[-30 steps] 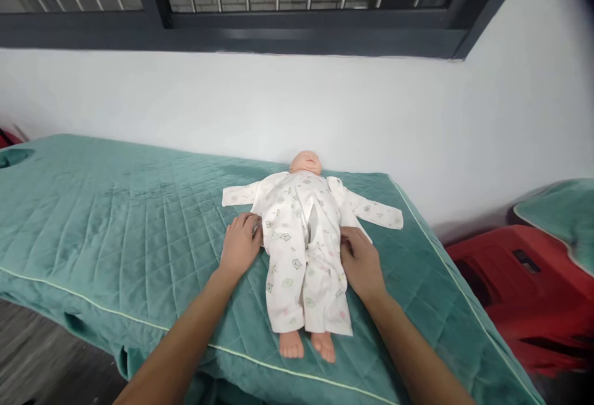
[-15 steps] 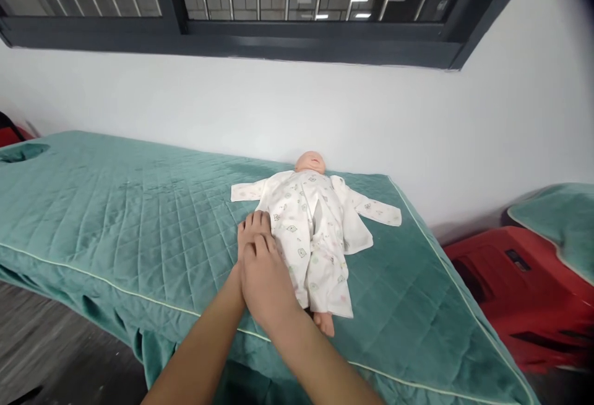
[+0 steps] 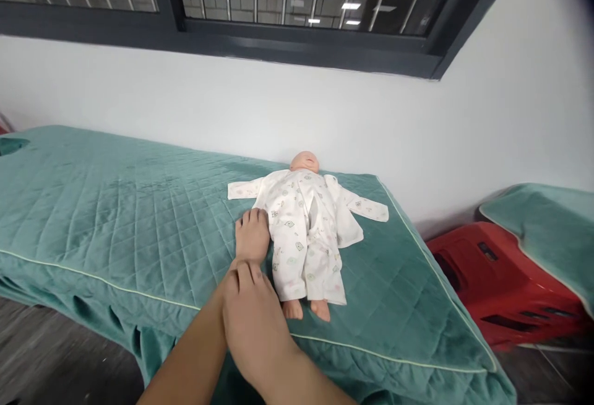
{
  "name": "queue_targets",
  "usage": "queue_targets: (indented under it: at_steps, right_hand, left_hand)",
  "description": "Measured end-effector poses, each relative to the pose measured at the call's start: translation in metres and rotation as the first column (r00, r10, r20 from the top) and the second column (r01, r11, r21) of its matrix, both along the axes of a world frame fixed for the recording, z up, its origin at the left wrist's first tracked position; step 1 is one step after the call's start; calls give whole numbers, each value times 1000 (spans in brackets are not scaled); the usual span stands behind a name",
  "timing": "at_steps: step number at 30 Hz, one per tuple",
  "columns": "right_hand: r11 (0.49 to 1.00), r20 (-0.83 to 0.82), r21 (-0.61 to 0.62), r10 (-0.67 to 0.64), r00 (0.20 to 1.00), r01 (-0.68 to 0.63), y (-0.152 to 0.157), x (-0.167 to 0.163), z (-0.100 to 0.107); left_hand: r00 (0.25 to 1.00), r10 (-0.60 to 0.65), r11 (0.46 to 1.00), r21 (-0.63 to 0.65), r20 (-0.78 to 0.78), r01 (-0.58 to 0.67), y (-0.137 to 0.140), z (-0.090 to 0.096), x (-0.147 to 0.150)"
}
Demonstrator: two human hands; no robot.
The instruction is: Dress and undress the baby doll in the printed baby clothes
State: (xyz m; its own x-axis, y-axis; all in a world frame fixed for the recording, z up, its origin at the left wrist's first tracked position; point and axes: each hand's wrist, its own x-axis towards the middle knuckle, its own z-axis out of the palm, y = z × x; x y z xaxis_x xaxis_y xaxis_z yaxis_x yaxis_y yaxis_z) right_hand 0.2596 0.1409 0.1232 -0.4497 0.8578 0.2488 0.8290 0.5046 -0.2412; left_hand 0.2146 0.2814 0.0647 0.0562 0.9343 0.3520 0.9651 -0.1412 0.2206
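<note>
A baby doll (image 3: 305, 161) lies on its back on the green quilted bed cover (image 3: 153, 219), its head near the wall. White printed baby clothes (image 3: 290, 225) cover its body and legs, with the sleeves spread out to both sides. Two bare feet (image 3: 320, 310) stick out from the trouser legs. My left hand (image 3: 252, 235) rests palm down on the cover beside the doll's left-of-view hip, fingers extended. Lower down, my right hand (image 3: 254, 318) lies over my left wrist with its fingers curled onto it; its thumb is hidden.
A white wall (image 3: 185, 101) stands behind the bed, below a dark-framed window (image 3: 297, 43) with metal bars. To the right are red plastic stools (image 3: 492, 281) with a green cloth (image 3: 552, 225) over them. Dark floor (image 3: 60, 355) shows at lower left.
My right hand has slid back from the top of my left hand to the left wrist. Both doll's feet now show. The view has shifted slightly.
</note>
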Motion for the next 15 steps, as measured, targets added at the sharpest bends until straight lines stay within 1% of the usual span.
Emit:
queue_targets:
  at_steps: [2, 4, 6, 7, 8, 10, 12, 13, 14, 15]
  right_hand:
    - [998, -20, -46, 41, 999, -42, -18, 8, 8]
    - [995, -79, -80, 60, 995, -66, -29, 28, 18]
    - [998, -141, -62, 10, 990, -19, -32, 56, 24]
    - [999, -158, -42, -40, 987, 34, -31, 72, 25]
    - [998, -162, -14, -68, 984, 67, -30, 87, 25]
    - [993, -122, 10, -119, 985, 121, -27, 113, 21]
    - [989, -60, 11, -149, 987, 150, -26, 127, 17]
    - [987, -27, 9, -159, 987, 159, -27, 129, 15]
    - [986, 5, 12, -169, 986, 169, -28, 129, 14]
    - [983, 35, 20, -181, 983, 180, -30, 127, 14]
  left_hand:
    - [1000, -2, 1000, -10, 19, 2, -3, 3, -3]
    - [996, -24, 1000, -12, 83, 25, -11, 5, -6]
    - [974, -111, 994, 28, 195, 107, -28, 5, -10]
    - [946, -172, 985, 66, 274, 160, -41, 4, -11]
    - [901, -240, 971, 105, 361, 216, -55, 4, -12]
    - [763, -345, 938, 161, 547, 308, -87, 5, -12]
    - [630, -394, 898, 134, 669, 419, -117, 7, -9]
    - [591, -394, 882, 109, 704, 458, -128, 9, -8]
    - [571, -389, 868, 80, 723, 490, -137, 11, -6]
    - [569, -382, 861, 56, 728, 506, -144, 14, -4]
